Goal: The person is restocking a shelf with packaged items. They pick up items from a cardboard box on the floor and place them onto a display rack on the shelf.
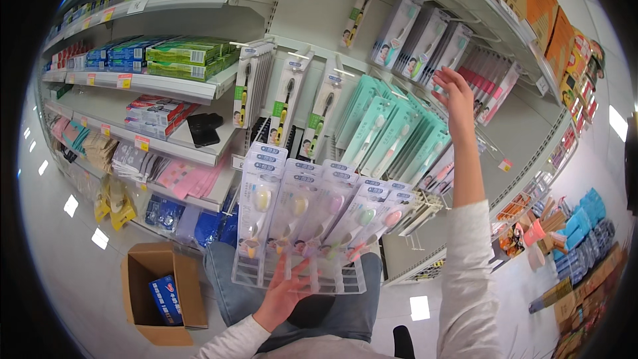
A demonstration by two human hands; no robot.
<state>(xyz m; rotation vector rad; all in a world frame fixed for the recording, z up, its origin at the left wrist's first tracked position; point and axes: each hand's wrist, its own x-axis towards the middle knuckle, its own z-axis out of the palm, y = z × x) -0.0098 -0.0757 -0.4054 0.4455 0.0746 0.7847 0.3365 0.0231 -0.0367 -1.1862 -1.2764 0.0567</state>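
Observation:
My left hand point(280, 295) supports a clear plastic display tray point(351, 279) from beneath, above my lap. Several rows of packaged toothbrushes point(305, 209) stand in its compartments, with yellow, purple, green and pink heads. Up at the right, my right hand point(454, 94) is raised with its fingers slightly curled and apart, and nothing shows in it. It is nearest to the hanging toothbrush packs point(451, 50) of the upper row, though whether it touches them I cannot tell. Mint-green toothbrush packs point(398, 142) hang just left of that wrist.
Toothpaste boxes point(184, 55) line the left shelves, with a black object point(204, 128) on a lower one. A cardboard box point(192, 279) holding a blue carton point(166, 300) stands open on the floor. Black-handled toothbrush packs point(284, 99) hang behind the tray. An upper shelf point(491, 15) overhangs at right.

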